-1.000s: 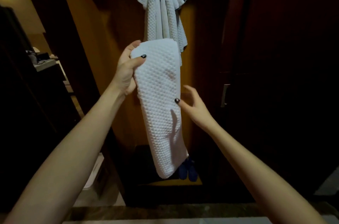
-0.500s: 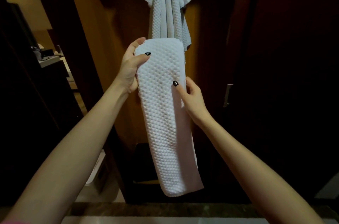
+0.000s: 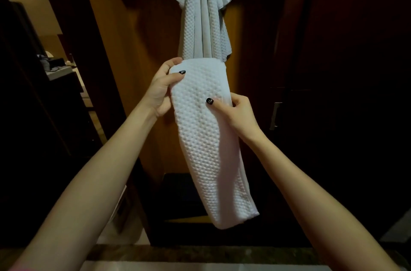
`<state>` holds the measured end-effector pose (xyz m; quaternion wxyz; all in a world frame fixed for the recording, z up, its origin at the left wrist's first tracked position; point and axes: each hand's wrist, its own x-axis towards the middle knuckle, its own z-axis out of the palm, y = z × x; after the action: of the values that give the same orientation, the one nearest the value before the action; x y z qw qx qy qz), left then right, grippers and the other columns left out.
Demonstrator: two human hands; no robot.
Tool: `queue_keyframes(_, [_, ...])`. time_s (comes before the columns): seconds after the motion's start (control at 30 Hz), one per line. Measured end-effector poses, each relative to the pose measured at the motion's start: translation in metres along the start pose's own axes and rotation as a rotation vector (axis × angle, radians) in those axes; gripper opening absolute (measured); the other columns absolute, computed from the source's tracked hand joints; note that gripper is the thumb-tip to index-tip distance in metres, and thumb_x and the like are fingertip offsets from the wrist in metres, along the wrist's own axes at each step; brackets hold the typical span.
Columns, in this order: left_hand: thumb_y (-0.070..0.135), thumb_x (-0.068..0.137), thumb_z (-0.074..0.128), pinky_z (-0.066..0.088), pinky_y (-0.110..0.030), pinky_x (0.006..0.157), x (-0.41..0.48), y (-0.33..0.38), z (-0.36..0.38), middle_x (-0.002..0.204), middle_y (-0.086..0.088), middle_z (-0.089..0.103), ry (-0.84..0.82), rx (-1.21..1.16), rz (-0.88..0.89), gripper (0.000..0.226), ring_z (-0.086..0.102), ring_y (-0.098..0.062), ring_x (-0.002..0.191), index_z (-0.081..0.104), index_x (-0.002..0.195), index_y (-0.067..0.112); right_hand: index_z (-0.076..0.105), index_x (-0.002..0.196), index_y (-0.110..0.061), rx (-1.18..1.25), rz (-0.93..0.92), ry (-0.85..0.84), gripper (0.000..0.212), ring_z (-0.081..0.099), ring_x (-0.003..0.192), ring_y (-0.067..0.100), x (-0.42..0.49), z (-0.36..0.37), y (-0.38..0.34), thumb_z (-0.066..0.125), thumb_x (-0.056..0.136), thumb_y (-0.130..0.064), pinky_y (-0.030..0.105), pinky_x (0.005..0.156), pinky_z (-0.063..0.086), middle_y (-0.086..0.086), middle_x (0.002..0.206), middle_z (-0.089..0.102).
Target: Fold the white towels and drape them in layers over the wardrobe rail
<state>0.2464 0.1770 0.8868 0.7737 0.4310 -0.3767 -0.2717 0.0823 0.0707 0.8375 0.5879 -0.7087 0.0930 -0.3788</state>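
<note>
Trouble could come from my grip. My left hand [image 3: 160, 90] pinches the top left corner of the folded towel [image 3: 206, 141], thumb in front. My right hand [image 3: 239, 115] pinches its right edge a bit lower. The towel hangs down from both hands, just under the hung towels [image 3: 204, 26]; I cannot see the rail. If one hand lets go, the fold may open or the towel may drop. Lifting it could also bump the hung towels crooked.
</note>
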Motion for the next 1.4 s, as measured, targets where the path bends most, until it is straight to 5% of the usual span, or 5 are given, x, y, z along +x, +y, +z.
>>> queue_keyframes(0.63, [-0.007, 0.091, 0.049, 0.057, -0.029, 0.070, 0.017, -0.023, 0.026, 0.105, -0.011, 0.062, 0.051, -0.128, -0.087, 0.029, 0.069, -0.017, 0.084, 0.057, 0.110, 0.013, 0.063, 0.118, -0.014, 0.058, 0.199, -0.214, 0.025, 0.069, 0.102, 0.023, 0.012, -0.050, 0.006, 0.062, 0.093, -0.021, 0.038, 0.084, 0.055, 0.005, 0.113, 0.072])
queue_keyframes(0.8, [-0.007, 0.093, 0.046, 0.057, -0.026, 0.065, 0.021, -0.024, 0.028, 0.104, -0.012, 0.064, 0.141, -0.247, -0.096, 0.024, 0.070, -0.016, 0.080, 0.054, 0.107, 0.011, 0.025, 0.151, -0.032, 0.217, 0.192, -0.219, 0.081, 0.058, 0.123, 0.014, 0.005, -0.047, 0.033, 0.071, 0.087, -0.015, 0.035, 0.094, 0.053, -0.009, 0.138, 0.053])
queue_keyframes(0.93, [-0.006, 0.094, 0.044, 0.056, -0.026, 0.061, 0.020, -0.025, 0.029, 0.102, -0.012, 0.065, 0.165, -0.294, -0.118, 0.022, 0.070, -0.017, 0.078, 0.052, 0.109, 0.009, 0.062, 0.120, -0.014, 0.097, 0.363, -0.270, 0.068, 0.070, 0.101, 0.020, -0.003, -0.038, 0.043, 0.078, 0.067, -0.052, 0.028, 0.074, 0.056, 0.001, 0.111, 0.073])
queue_keyframes(1.1, [-0.009, 0.092, 0.043, 0.057, -0.028, 0.064, 0.022, -0.021, 0.019, 0.102, -0.011, 0.064, 0.196, -0.262, -0.109, 0.027, 0.068, -0.018, 0.080, 0.054, 0.104, 0.013, 0.071, 0.100, -0.012, -0.009, 0.270, -0.156, 0.023, 0.073, 0.086, 0.018, 0.004, -0.041, 0.036, 0.067, 0.089, -0.032, 0.027, 0.068, 0.057, -0.001, 0.092, 0.076])
queue_keyframes(1.4, [-0.010, 0.089, 0.048, 0.056, -0.030, 0.074, 0.031, -0.021, 0.011, 0.112, -0.010, 0.059, 0.289, -0.139, -0.029, 0.033, 0.061, -0.022, 0.098, 0.058, 0.105, 0.016, 0.046, 0.068, -0.004, -0.442, 0.122, -0.048, 0.057, 0.046, 0.057, 0.018, 0.031, -0.055, 0.030, 0.061, 0.089, -0.054, 0.029, 0.057, 0.030, 0.011, 0.064, 0.049])
